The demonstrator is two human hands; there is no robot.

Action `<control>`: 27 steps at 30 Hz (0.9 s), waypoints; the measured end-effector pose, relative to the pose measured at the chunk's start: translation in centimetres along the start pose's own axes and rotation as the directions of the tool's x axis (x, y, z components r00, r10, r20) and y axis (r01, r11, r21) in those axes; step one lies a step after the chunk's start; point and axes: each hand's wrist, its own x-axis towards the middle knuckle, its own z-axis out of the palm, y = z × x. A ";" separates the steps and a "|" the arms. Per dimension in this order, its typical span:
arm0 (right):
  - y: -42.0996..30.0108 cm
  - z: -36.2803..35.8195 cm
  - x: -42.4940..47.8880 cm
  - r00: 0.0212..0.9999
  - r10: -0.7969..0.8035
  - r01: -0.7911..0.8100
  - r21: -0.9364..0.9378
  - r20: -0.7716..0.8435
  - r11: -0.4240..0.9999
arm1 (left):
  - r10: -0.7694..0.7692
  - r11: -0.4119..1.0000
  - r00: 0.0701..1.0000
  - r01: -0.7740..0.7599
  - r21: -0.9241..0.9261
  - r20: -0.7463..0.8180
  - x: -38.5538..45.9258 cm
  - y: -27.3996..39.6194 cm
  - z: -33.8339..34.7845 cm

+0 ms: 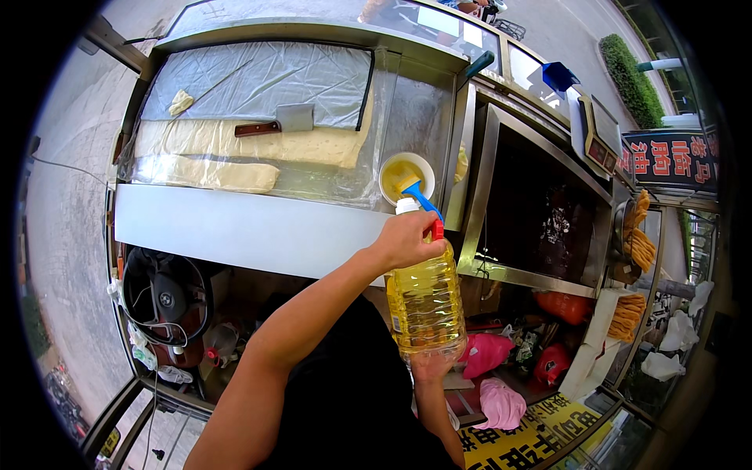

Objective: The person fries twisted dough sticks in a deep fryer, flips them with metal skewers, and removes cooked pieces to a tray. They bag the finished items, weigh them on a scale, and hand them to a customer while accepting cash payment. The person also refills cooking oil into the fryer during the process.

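A large clear plastic bottle of yellow oil (426,299) is tilted towards a white bowl (430,170). My left hand (405,238) grips it near the neck, at its red handle. Under the bottle's base lies my right hand (436,363), partly hidden by it. The bowl holds yellow liquid and a pastry brush with a blue handle (418,192). The bottle's white mouth is at the bowl's near rim; whether oil flows I cannot tell. Left of the bowl, strips of dough (211,175) lie under clear plastic, and a cleaver with a wooden handle (258,128) rests on the dough and cloth.
A deep metal-framed fryer (479,235) with dark contents stands to the right. Fried dough sticks (640,249) are beyond it, and more sit in a white box (593,346). A white board (252,232) edges the counter. Pink bags (502,405) lie below, and a steering wheel (208,294) is at lower left.
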 end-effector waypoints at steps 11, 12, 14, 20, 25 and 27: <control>-0.2 0.2 -0.3 0.998 -0.007 0.007 -0.010 -0.055 1.000 | 0.021 1.000 1.000 -0.021 -0.022 -0.015 0.1 -0.1 0.1; -0.2 0.6 -0.5 0.998 -0.003 0.003 -0.001 -0.059 1.000 | 0.019 1.000 1.000 -0.019 -0.022 -0.015 0.1 0.0 0.0; -0.2 0.8 -0.6 0.998 0.000 0.000 0.005 -0.059 1.000 | 0.015 1.000 1.000 -0.015 -0.024 -0.014 0.1 0.1 -0.1; -0.2 1.3 -0.4 1.000 0.001 -0.001 0.012 -0.011 1.000 | 0.019 0.999 1.000 -0.020 -0.037 -0.019 0.1 0.2 -0.4; -0.4 0.5 -0.3 0.999 0.032 -0.032 0.031 -0.013 0.999 | -0.020 1.000 1.000 0.020 -0.018 0.021 0.2 0.4 -0.8; -0.3 0.5 -0.3 0.999 -0.009 0.010 0.020 -0.034 1.000 | -0.021 1.000 0.999 0.021 -0.003 0.028 0.2 0.5 -0.8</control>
